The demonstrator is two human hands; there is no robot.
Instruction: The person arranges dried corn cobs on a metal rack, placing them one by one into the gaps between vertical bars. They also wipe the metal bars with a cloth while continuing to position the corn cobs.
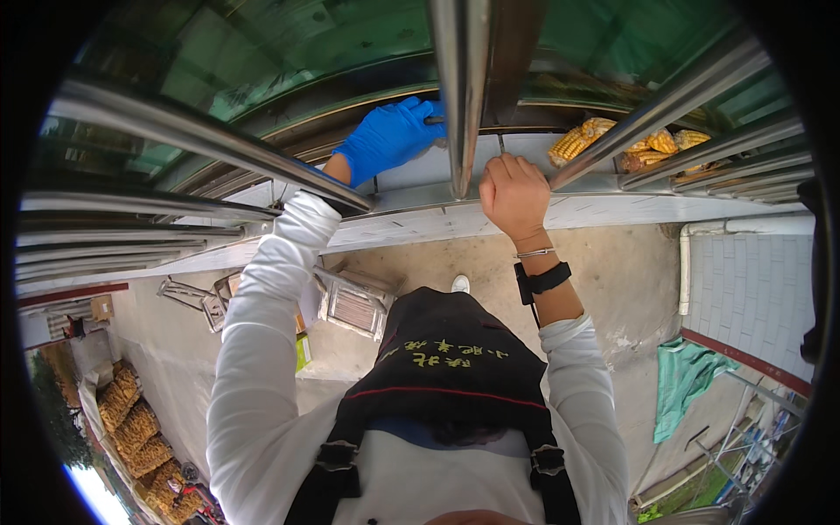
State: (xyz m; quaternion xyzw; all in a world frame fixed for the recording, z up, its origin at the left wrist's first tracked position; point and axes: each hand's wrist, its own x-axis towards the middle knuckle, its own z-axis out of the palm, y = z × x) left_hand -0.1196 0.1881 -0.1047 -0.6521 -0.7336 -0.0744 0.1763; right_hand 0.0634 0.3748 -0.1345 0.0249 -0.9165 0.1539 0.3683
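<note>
My left hand [392,139], in a blue glove, reaches between metal window bars [464,98] to the tiled sill [417,167] behind them. Its fingers are closed around a dark, thin handle [433,121]; the rest of that object is mostly hidden by the hand and a bar, with something greyish showing beneath. My right hand [515,190] is bare and curled over the metal bottom rail [584,183] of the bars. Right of it, ears of corn [569,146] lie on the sill against the window. Green-tinted window glass [315,52] stands behind the sill.
Wooden stools or frames [354,307] stand on the concrete floor [610,275] below at the left. Stacked corn [131,426] lies farther off at lower left. A green cloth [686,387] hangs at the right by a tiled wall [748,282]. Upright bars flank both arms.
</note>
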